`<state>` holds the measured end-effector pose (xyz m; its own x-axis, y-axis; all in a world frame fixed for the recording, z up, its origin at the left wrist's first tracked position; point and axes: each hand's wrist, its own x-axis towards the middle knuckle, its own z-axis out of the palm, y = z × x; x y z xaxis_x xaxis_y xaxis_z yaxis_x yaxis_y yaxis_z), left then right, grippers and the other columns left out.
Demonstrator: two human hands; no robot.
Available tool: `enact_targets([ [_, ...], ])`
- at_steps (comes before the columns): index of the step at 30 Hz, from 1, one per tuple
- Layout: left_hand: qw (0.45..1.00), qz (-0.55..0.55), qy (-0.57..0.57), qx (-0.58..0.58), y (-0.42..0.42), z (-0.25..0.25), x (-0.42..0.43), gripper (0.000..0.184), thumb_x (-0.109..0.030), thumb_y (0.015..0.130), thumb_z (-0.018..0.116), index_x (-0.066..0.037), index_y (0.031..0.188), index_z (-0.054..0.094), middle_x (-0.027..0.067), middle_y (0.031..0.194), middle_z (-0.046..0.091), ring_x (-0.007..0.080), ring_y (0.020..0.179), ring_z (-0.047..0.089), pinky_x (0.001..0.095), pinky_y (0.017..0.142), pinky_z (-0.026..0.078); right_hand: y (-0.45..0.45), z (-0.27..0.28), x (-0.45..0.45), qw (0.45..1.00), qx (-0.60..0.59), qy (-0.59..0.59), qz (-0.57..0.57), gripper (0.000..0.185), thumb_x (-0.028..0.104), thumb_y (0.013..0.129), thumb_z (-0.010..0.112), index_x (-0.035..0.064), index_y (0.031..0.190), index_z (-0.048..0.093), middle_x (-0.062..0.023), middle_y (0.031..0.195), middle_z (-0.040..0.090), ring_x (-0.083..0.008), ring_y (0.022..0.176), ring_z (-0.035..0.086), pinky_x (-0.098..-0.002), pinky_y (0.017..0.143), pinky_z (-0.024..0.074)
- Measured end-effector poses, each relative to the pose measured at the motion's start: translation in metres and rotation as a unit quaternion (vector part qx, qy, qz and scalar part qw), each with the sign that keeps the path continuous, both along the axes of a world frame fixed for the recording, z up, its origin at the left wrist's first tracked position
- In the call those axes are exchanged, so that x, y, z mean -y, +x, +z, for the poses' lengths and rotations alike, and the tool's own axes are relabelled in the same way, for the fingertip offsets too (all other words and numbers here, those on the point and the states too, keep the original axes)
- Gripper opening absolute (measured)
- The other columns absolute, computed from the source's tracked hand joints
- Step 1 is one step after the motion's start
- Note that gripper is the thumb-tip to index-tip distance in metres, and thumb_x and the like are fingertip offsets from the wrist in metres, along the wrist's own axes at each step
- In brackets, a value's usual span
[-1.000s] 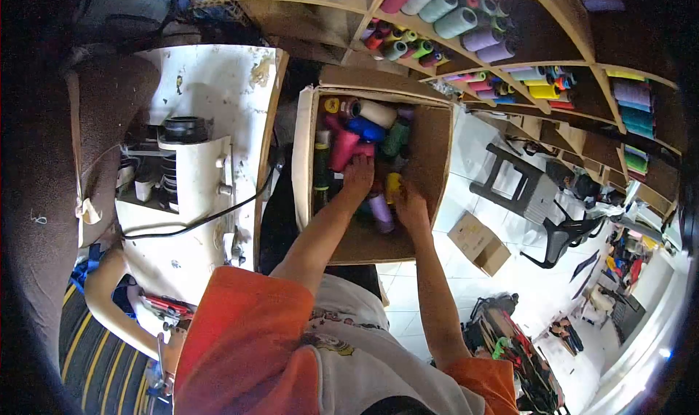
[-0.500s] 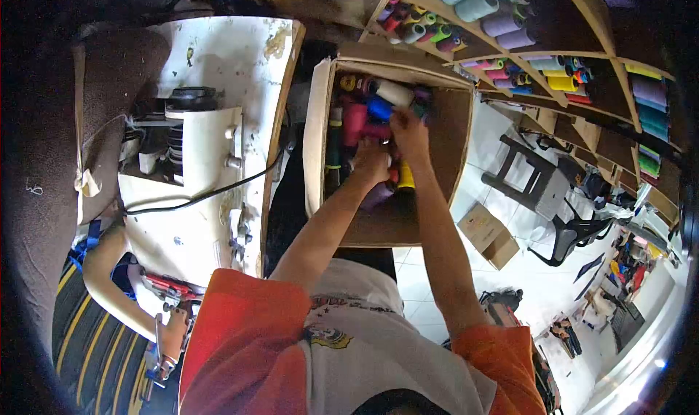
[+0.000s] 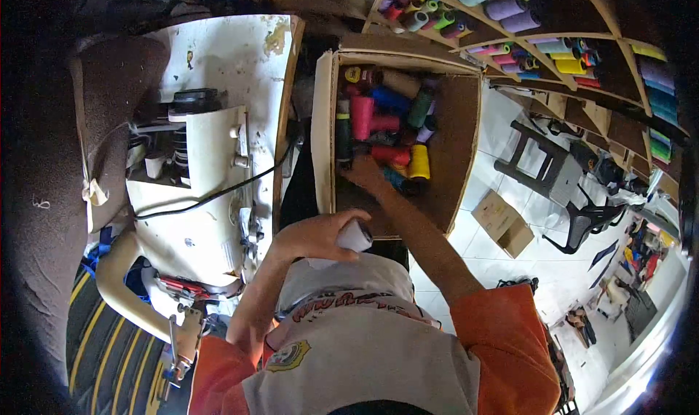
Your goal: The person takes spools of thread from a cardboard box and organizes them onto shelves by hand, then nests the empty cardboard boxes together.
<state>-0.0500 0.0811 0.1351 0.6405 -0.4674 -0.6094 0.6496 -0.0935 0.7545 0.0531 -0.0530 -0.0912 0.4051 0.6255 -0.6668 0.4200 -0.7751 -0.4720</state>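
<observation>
Left hand [image 3: 313, 237]: clamped round a pale spool [image 3: 352, 236], held in front of the shirt [image 3: 364, 342], by the near edge of the box [image 3: 325, 138]. Right hand [image 3: 361, 173]: down inside the box, toward its left side, among the spools; cannot tell whether its fingers are closed on anything. Yellow spool [image 3: 419, 163] and red spool [image 3: 392, 155] lie to its right, side by side. Pink spool [image 3: 362, 116] lies farther in, beyond the hand. Worktop [image 3: 244, 44] at left carries a sewing machine [image 3: 207, 164].
</observation>
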Motion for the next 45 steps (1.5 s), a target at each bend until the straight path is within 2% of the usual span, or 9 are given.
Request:
enact_targets([
  [6, 0.961, 0.274, -0.026, 0.008, -0.016, 0.008, -0.029, 0.068, -0.010, 0.068, 0.076, -0.005, 0.128, 0.043, 0.0089, 0.108, 0.057, 0.0175, 0.101, 0.055, 0.0314, 0.090, 0.043, -0.017, -0.016, -0.007, 0.990, -0.023, -0.062, -0.123, 0.069, 0.042, 0.071, 0.072, -0.0039, 0.118, 0.052, -0.0255, 0.100, 0.062, -0.0361, 0.099, 0.061, -0.0434, 0.085, 0.0494],
  [10, 0.886, 0.449, -0.113, -0.039, -0.019, -0.004, -0.038, 0.047, -0.003, 0.075, 0.068, -0.004, 0.119, 0.051, 0.0065, 0.098, 0.060, 0.0154, 0.086, 0.060, 0.0295, 0.075, 0.050, 0.015, 0.007, 0.012, 0.867, -0.412, -0.075, -0.269, 0.075, 0.039, 0.070, 0.073, 0.0017, 0.128, 0.047, -0.0130, 0.107, 0.062, -0.0260, 0.103, 0.059, -0.0382, 0.090, 0.0462],
  [18, 0.865, 0.372, -0.336, 0.025, 0.014, -0.005, -0.047, 0.057, -0.023, 0.065, 0.078, -0.002, 0.113, 0.055, 0.0103, 0.111, 0.059, 0.0196, 0.102, 0.058, 0.0376, 0.079, 0.055, 0.064, 0.185, 0.050, 0.694, -0.563, 0.250, -0.372, 0.075, 0.014, 0.074, 0.070, 0.0037, 0.139, 0.034, -0.0095, 0.121, 0.056, -0.0202, 0.111, 0.053, -0.0332, 0.095, 0.0409],
  [23, 0.934, 0.287, -0.178, 0.113, 0.042, 0.015, -0.042, 0.056, -0.027, 0.053, 0.080, -0.006, 0.102, 0.062, 0.0037, 0.106, 0.058, 0.0180, 0.099, 0.054, 0.0329, 0.097, 0.035, 0.067, 0.232, 0.010, 0.788, -0.415, 0.238, -0.387, 0.079, 0.012, 0.082, 0.064, -0.0004, 0.145, 0.017, -0.0168, 0.128, 0.051, -0.0218, 0.113, 0.053, -0.0333, 0.098, 0.0401],
  [30, 0.963, 0.093, -0.025, 0.252, 0.043, 0.018, -0.075, 0.052, -0.026, 0.059, 0.081, -0.014, 0.106, 0.063, 0.0175, 0.135, 0.038, 0.0324, 0.129, 0.034, 0.0376, 0.108, 0.026, 0.105, 0.293, -0.023, 0.963, -0.167, 0.171, -0.127, 0.060, 0.010, 0.079, 0.072, 0.0010, 0.132, 0.045, -0.0124, 0.116, 0.059, -0.0178, 0.099, 0.058, -0.0295, 0.085, 0.0482],
  [34, 0.967, 0.136, -0.028, 0.211, 0.036, 0.000, -0.074, 0.054, -0.023, 0.062, 0.081, -0.014, 0.111, 0.061, 0.0197, 0.143, 0.033, 0.0299, 0.134, 0.031, 0.0384, 0.107, 0.028, 0.118, 0.293, -0.024, 0.958, -0.215, 0.127, -0.141, 0.053, 0.009, 0.076, 0.074, -0.0016, 0.122, 0.051, -0.0106, 0.108, 0.062, -0.0162, 0.097, 0.059, -0.0276, 0.082, 0.0491],
  [38, 0.832, 0.521, -0.178, 0.065, 0.046, -0.027, -0.066, 0.038, -0.017, 0.077, 0.070, -0.003, 0.110, 0.056, 0.0110, 0.107, 0.063, 0.0215, 0.089, 0.063, 0.0322, 0.075, 0.052, 0.145, 0.266, -0.003, 0.955, 0.008, 0.245, -0.169, 0.058, 0.017, 0.067, 0.076, 0.0003, 0.118, 0.055, -0.0168, 0.096, 0.067, -0.0228, 0.091, 0.066, -0.0327, 0.079, 0.0516],
  [43, 0.560, 0.777, -0.286, -0.009, 0.089, -0.027, -0.087, 0.033, -0.026, 0.083, 0.067, -0.004, 0.102, 0.051, 0.0134, 0.079, 0.062, 0.0257, 0.070, 0.065, 0.0395, 0.059, 0.055, 0.191, 0.291, -0.042, 0.918, 0.173, 0.311, -0.176, 0.058, 0.016, 0.066, 0.076, -0.0009, 0.117, 0.054, -0.0183, 0.098, 0.066, -0.0258, 0.093, 0.065, -0.0322, 0.081, 0.0509],
  [45, 0.616, 0.733, -0.286, -0.024, 0.090, -0.046, -0.077, 0.041, -0.034, 0.082, 0.067, -0.004, 0.103, 0.050, 0.0130, 0.086, 0.060, 0.0270, 0.071, 0.064, 0.0417, 0.062, 0.056, 0.193, 0.327, -0.090, 0.911, 0.128, 0.334, -0.203, 0.057, 0.014, 0.066, 0.076, -0.0014, 0.116, 0.054, -0.0198, 0.101, 0.064, -0.0298, 0.093, 0.064, -0.0338, 0.082, 0.0498],
])
